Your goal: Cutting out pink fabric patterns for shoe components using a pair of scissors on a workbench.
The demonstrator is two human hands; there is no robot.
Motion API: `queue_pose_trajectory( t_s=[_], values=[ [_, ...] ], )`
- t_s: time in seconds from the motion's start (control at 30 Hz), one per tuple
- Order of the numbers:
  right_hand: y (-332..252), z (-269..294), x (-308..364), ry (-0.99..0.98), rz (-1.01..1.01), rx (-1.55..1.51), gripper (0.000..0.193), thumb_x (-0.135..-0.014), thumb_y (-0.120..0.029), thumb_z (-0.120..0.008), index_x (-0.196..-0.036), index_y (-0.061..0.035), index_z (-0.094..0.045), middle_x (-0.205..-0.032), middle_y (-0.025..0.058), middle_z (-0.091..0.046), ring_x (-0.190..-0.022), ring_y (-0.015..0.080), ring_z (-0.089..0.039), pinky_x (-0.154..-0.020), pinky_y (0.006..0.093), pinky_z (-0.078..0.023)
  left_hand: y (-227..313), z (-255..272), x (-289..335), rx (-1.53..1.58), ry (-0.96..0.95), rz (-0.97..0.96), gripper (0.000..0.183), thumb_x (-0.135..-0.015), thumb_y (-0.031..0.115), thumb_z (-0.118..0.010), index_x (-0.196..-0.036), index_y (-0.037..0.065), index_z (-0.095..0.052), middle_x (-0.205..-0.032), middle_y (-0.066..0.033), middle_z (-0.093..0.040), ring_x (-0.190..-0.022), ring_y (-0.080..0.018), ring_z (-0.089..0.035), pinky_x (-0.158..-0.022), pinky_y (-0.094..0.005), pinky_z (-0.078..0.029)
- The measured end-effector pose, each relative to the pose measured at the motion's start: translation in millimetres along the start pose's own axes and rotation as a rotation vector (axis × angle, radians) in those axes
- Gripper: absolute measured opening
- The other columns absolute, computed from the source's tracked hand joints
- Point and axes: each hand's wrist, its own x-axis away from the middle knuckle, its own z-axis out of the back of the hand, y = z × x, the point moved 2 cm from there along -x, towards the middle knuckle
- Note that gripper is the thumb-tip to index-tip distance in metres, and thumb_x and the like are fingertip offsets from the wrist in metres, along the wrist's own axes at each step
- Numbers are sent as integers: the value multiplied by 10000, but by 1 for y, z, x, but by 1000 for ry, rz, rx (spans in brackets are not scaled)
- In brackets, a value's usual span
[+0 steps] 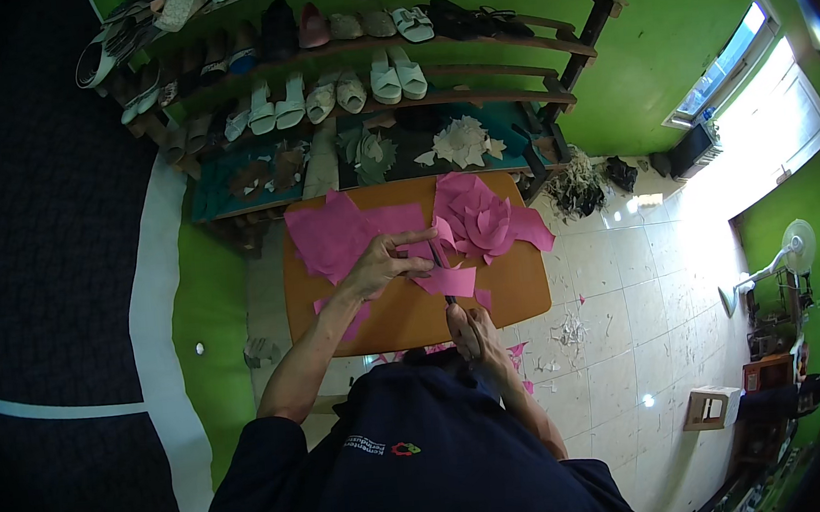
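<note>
Over the orange-brown table, my left hand pinches a pink piece of sheet material between its fingers. My right hand, close to the table's front edge, is closed round a pair of scissors. Their dark blades point away from me and meet the pink piece; the handles are mostly covered by my fingers. Beyond my left hand lie larger flat pink sheets. A heap of curved, cut pink pieces rests at the far right of the table.
Behind the table stands a wooden rack with rows of shoes and sandals. On its lowest shelf are piles of green and cream cut pieces. Scraps litter the tiled floor on the right. A white fan stands farther right.
</note>
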Motion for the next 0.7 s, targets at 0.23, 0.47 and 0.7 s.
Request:
queue_pose_trajectory(
  t_s=[0.23,0.47,0.7],
  values=[
    [-9,-3,12,57,20,-2,583,-875,-596,-646,-599,-133,-424,-505,-50,-397,-404,75,-402,-390,272,-311,-12,0,2,17,39,-22,532,-841,-35,-715,-1348,65,-589,-1026,-100,-729,-805,-138,-716,-733,-244,-583],
    [-9,-6,15,98,40,-5,606,-865,-627,-648,-601,-126,-433,-511,-45,-400,-407,77,-404,-391,267,-314,-11,-1,6,41,85,6,475,-848,2,-726,-1309,40,-615,-1043,-93,-720,-886,-146,-708,-824,-293,-598],
    [3,1,11,-51,58,-17,611,-873,-640,-629,-638,-100,-467,-532,-31,-428,-413,79,-418,-389,258,-324,2,12,-1,-114,31,-22,467,-806,13,-765,-1261,71,-671,-787,24,-679,-652,-39,-562,-651,-224,-451]
  ],
)
